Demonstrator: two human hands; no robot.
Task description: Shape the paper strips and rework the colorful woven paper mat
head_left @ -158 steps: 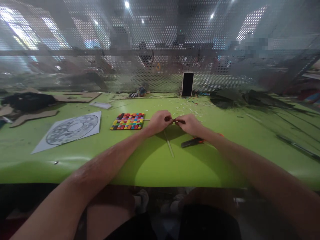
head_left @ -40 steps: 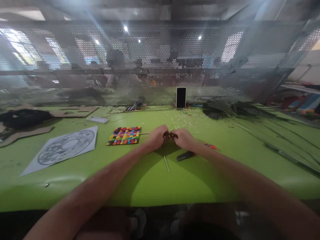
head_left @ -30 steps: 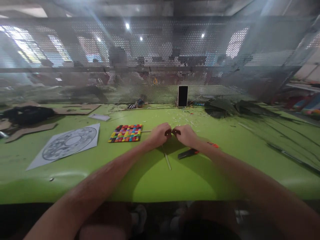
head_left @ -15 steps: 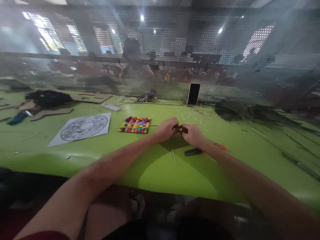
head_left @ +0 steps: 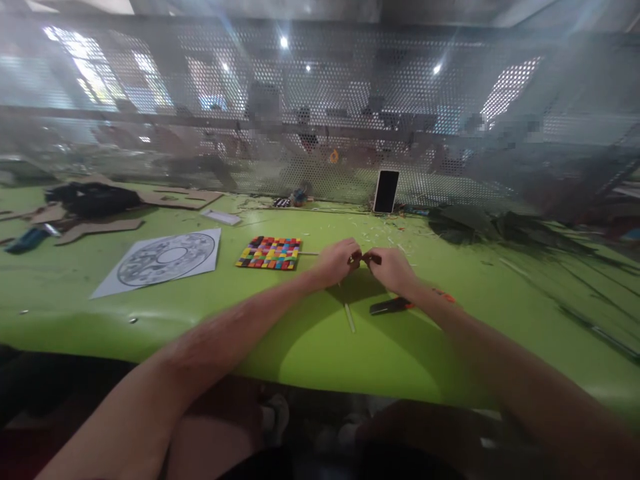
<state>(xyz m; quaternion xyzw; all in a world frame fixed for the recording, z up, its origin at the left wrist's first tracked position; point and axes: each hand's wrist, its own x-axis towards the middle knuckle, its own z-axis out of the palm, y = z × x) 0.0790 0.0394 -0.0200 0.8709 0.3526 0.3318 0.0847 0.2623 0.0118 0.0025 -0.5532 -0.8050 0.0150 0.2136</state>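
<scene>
My left hand (head_left: 341,261) and my right hand (head_left: 391,268) meet over the green table, their fingertips pinched close together. Whatever lies between the fingers is dark and too small to name. Left of my left hand lies a woven mat of multicoloured strips (head_left: 270,254), with a thin pale stick (head_left: 309,253) running from its edge toward that hand. Below the hands a short whitish stick (head_left: 349,318) rests on the table. Beneath my right forearm is a tool with a dark end (head_left: 389,306) and orange handles, partly covered by the arm.
A paper with a printed ring pattern (head_left: 167,259) lies at the left. Behind it are cardboard pieces (head_left: 183,197) and a black bundle (head_left: 93,199). A phone (head_left: 387,191) leans on the perforated screen (head_left: 330,180). Dark green leaves (head_left: 460,223) spread over the right side.
My two hands have parted very slightly at the fingertips, still close together. The view has shifted a little; the things on the table lie as before.
</scene>
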